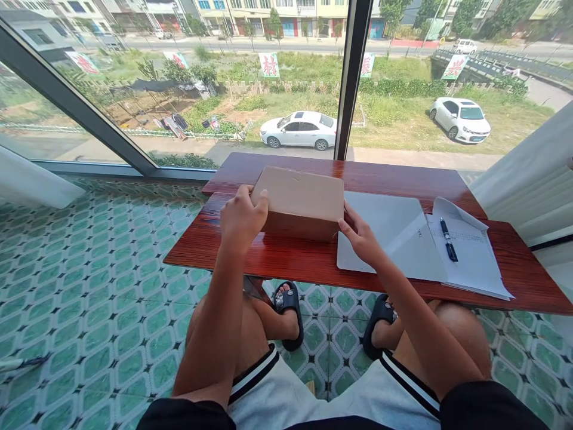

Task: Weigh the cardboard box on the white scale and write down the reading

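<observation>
A brown cardboard box (302, 194) rests on the dark red wooden table (215, 245), its top flaps closed. My left hand (244, 218) grips the box's left end, with the thumb over the near top edge and the fingers partly hidden behind. At the right end my right hand (360, 233) holds the box's side, thumb on the near corner. Just under my right hand and forearm lies a closed silver laptop (389, 221), right beside the box. The bottom of the box is in shadow.
Right of the laptop lie a notebook with white pages (470, 269) and a black pen (447, 239) on it. Tall windows with a dark frame (351, 77) stand behind the table. White curtains (528, 161) hang at both sides. My knees are below the table's front edge.
</observation>
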`<act>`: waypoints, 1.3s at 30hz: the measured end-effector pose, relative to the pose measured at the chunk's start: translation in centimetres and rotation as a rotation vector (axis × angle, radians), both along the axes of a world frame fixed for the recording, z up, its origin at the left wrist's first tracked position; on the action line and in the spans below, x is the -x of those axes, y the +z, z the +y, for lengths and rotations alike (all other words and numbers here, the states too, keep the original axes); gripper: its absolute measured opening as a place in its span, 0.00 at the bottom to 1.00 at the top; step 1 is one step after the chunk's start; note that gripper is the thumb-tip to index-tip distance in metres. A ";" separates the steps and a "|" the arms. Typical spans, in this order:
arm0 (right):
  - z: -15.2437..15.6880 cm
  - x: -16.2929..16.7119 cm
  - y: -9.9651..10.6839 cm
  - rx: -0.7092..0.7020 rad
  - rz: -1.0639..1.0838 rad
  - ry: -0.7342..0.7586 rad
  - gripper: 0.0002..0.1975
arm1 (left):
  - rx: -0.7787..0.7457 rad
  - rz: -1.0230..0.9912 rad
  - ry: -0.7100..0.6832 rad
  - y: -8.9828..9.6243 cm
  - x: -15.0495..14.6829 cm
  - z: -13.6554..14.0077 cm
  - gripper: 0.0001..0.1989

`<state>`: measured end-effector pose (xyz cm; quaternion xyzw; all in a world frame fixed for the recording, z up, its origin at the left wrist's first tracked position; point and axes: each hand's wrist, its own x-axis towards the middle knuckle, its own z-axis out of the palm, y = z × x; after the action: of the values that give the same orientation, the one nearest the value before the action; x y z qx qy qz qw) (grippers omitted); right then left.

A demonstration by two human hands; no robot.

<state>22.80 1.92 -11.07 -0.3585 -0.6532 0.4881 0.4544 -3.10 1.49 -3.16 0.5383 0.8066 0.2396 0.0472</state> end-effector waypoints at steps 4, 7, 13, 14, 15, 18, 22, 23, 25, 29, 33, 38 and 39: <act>0.0 0.1 -0.4 -0.006 -0.048 0.011 0.42 | 0.090 0.033 0.018 0.1 -0.1 0.1 0.27; 0.0 0.3 -0.5 -0.009 -0.075 0.024 0.43 | 0.135 0.053 0.019 0.0 0.1 0.3 0.28; -0.1 0.7 -0.5 -0.010 -0.146 0.023 0.48 | 0.161 0.088 -0.003 -0.8 0.7 0.6 0.27; -0.1 0.7 -0.5 -0.011 -0.151 0.020 0.49 | 0.164 0.092 -0.002 -0.9 0.8 0.6 0.26; -0.1 0.7 -0.4 -0.015 -0.150 0.017 0.49 | 0.165 0.097 -0.001 -1.0 0.8 0.7 0.26; -0.2 0.8 -0.4 -0.023 -0.146 0.011 0.48 | 0.158 0.111 0.006 -1.2 0.9 0.8 0.26; -0.1 0.9 -0.4 -0.029 -0.153 0.010 0.49 | 0.157 0.122 0.010 -1.2 0.9 0.9 0.26; -0.1 0.9 -0.4 -0.032 -0.154 0.010 0.50 | 0.162 0.122 0.008 -1.2 0.9 0.9 0.26; -0.1 0.9 -0.5 -0.032 -0.165 0.018 0.50 | 0.177 0.113 0.005 -1.1 0.9 0.9 0.27; -0.2 0.8 -0.1 -0.015 -0.219 0.032 0.50 | 0.179 0.082 0.010 -1.0 1.0 0.8 0.29; -0.2 0.2 0.7 -0.061 -0.280 0.010 0.47 | -0.033 0.117 0.004 -0.8 0.1 0.3 0.31; -0.3 -2.2 2.6 -0.163 -0.319 -0.132 0.34 | -0.391 0.170 -0.186 0.3 -3.0 -1.4 0.25; -0.3 -2.9 3.1 -0.189 -0.325 -0.169 0.31 | -0.423 0.180 -0.223 0.6 -3.8 -1.8 0.24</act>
<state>25.71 1.57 -7.92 -0.4418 -0.7283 0.3208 0.4141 0.73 -0.29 -2.61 0.6409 0.6751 0.3476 -0.1123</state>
